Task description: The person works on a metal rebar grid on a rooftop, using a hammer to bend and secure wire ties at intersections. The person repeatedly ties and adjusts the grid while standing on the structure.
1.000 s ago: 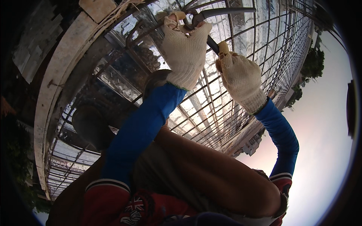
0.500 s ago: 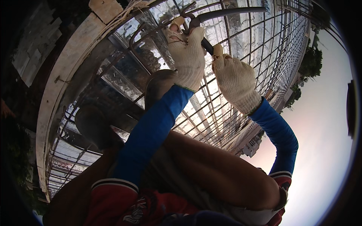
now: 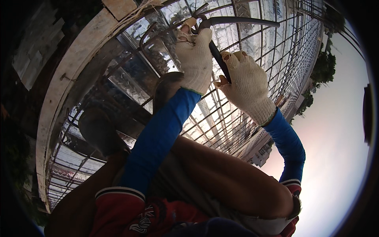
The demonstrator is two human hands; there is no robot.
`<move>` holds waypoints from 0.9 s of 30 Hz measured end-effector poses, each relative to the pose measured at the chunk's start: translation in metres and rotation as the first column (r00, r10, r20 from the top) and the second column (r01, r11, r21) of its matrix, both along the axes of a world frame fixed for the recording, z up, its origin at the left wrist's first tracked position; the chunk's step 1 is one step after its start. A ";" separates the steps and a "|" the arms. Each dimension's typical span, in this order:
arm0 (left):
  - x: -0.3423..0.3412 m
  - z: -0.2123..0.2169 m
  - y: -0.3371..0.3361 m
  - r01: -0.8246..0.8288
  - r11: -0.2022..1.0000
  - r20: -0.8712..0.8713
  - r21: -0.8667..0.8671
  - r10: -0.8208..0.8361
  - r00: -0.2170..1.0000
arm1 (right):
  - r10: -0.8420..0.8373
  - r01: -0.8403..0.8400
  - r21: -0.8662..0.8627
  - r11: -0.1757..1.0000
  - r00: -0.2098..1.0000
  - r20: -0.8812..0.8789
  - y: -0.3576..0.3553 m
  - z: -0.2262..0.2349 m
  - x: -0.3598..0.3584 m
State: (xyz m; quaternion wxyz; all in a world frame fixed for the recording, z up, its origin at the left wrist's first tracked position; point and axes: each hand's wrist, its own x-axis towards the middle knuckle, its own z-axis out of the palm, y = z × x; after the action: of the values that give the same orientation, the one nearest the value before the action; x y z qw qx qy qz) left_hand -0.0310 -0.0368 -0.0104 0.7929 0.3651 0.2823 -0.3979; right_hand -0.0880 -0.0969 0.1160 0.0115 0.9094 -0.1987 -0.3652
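Note:
Dark metal pincers [image 3: 245, 21] with two long handles lie over the rebar mesh [image 3: 252, 59], jaws toward the mesh's left edge. One handle points right; the other slants down toward me. My right hand [image 3: 246, 81], in a cream knitted glove with bare fingertips, holds the slanting handle loosely, thumb below and fingers above. My left hand [image 3: 194, 55], gloved alike, is closed beside the pincers' head, at a rebar end. Whatever its fingers pinch there is too small to make out.
Shiny, sheet-like panels [image 3: 136, 85] show beneath the bars. A curved-looking formwork board [image 3: 63, 85] with a nail edges the mesh on the left. My dark boots [image 3: 98, 130] rest on the bars. Trees [image 3: 321, 67] stand far right.
My right hand has shifted slightly down, its grip loosening, thumb and fingers now apart around the handle. The handles have spread a little. My left hand stays almost in place.

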 end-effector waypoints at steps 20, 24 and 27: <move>-0.005 0.021 -0.002 -0.107 0.994 -0.130 0.019 0.109 0.986 | 0.463 -0.501 0.076 0.862 0.840 0.284 -0.149 0.003 0.002; -0.003 0.036 0.006 0.072 0.990 -0.244 0.117 -0.042 0.969 | 0.475 -0.497 0.046 0.867 0.849 0.232 -0.144 0.008 0.004; -0.007 0.028 0.005 0.132 0.991 -0.165 0.014 -0.128 0.978 | 0.425 -0.436 0.022 0.900 0.886 0.183 -0.130 0.012 -0.002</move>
State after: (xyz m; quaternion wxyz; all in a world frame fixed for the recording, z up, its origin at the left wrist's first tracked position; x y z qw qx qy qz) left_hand -0.0384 -0.0318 0.0175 0.7346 0.3587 0.3270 -0.4741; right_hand -0.0899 -0.2266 0.1279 0.0465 0.9591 0.0193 -0.2786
